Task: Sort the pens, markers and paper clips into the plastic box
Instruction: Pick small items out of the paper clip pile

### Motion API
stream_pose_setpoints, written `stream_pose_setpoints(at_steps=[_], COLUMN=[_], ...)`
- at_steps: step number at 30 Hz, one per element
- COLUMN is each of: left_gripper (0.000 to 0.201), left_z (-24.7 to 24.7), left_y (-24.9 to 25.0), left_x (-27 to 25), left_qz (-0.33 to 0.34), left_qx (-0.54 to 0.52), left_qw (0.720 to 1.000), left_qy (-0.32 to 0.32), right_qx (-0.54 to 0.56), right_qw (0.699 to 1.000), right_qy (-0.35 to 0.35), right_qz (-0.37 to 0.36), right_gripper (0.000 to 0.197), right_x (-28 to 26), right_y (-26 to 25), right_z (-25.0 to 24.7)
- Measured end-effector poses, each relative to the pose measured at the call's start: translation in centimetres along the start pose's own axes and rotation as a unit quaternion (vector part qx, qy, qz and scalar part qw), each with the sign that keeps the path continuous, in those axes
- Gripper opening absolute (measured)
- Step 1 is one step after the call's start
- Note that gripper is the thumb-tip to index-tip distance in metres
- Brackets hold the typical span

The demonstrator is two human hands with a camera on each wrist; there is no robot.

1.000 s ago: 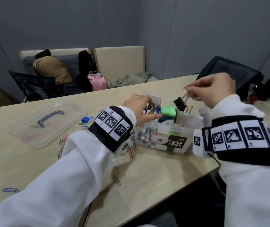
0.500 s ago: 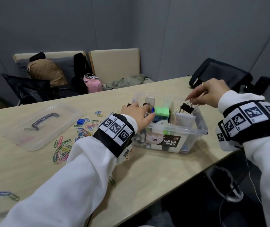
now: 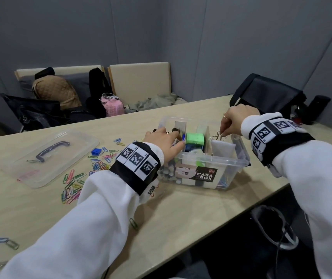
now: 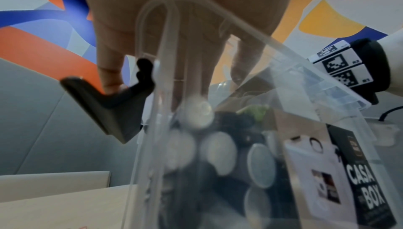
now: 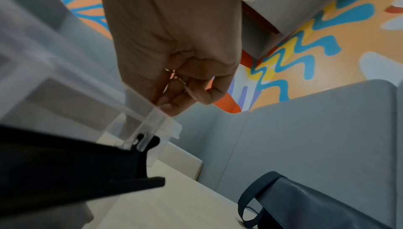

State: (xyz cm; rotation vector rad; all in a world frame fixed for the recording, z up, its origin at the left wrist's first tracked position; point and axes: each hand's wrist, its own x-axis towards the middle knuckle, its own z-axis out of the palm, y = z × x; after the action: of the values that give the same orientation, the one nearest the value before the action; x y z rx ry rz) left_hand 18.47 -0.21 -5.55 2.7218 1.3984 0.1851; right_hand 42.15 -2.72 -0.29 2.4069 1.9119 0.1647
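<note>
The clear plastic box with a "CASA BOX" label stands mid-table, split by dividers, with pens and markers standing in its left part. My left hand rests over the box's left rim; its fingers reach straight down inside. My right hand pinches the wire handles of a binder clip lowered into the right compartment, its black body hidden. The right wrist view shows the wire handles between thumb and fingers. Coloured paper clips lie scattered left of the box.
The box's clear lid lies to the left, with a blue sharpener beside it. Loose clips lie near my left sleeve and at the far left. A black bag sits at the right end. The table's front edge runs just before the box.
My right hand has come down from above the box, lowering the binder clip into the right compartment. My left hand has stayed on the box's left rim.
</note>
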Motion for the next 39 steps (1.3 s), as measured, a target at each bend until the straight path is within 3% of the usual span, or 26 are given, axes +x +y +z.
stream_pose_setpoints(at_steps=[8, 11, 15, 17, 21, 24, 27, 31, 36, 39], left_gripper=[0.041, 0.040, 0.046, 0.049, 0.032, 0.041, 0.042, 0.034, 0.056, 0.066], left_z=[0.0, 0.1, 0.7, 0.9, 0.6, 0.1, -0.5, -0.9, -0.4, -0.4], left_y=[-0.1, 0.0, -0.3, -0.9, -3.2, -6.0, -9.6, -13.3, -16.5, -16.7], left_x=[0.0, -0.1, -0.2, -0.3, -2.1, -4.3, -6.2, -7.8, -8.8, -9.2], left_qz=[0.007, 0.011, -0.002, 0.029, 0.092, 0.062, 0.015, -0.079, -0.195, -0.212], left_qx=[-0.011, -0.022, -0.077, -0.133, -0.269, -0.247, -0.205, -0.089, 0.023, -0.005], left_qw=[1.000, 0.999, 0.996, 0.990, 0.947, 0.949, 0.972, 0.993, 0.970, 0.958], left_qy=[0.013, 0.025, 0.045, 0.043, 0.152, 0.186, 0.116, -0.003, -0.145, -0.196], right_qx=[0.060, 0.114, 0.237, 0.297, 0.361, 0.356, 0.320, 0.192, -0.005, 0.001], right_qw=[0.998, 0.990, 0.954, 0.928, 0.901, 0.911, 0.922, 0.935, 0.923, 0.921], right_qy=[0.028, 0.080, 0.169, 0.191, 0.171, 0.107, 0.014, -0.051, -0.185, -0.199], right_qz=[0.007, -0.011, -0.075, -0.117, -0.171, -0.177, -0.219, -0.295, -0.338, -0.334], right_gripper=[0.013, 0.019, 0.008, 0.005, 0.003, 0.005, 0.010, 0.022, 0.042, 0.048], right_x=[-0.3, -1.6, -4.3, -5.9, -7.9, -8.0, -8.0, -8.4, -8.0, -6.7], right_y=[0.6, 0.8, -0.8, -2.8, -7.4, -10.3, -13.5, -18.3, -23.7, -25.2], right_z=[-0.5, -2.3, -4.9, -5.9, -6.0, -4.8, -3.3, -1.2, 2.5, 3.9])
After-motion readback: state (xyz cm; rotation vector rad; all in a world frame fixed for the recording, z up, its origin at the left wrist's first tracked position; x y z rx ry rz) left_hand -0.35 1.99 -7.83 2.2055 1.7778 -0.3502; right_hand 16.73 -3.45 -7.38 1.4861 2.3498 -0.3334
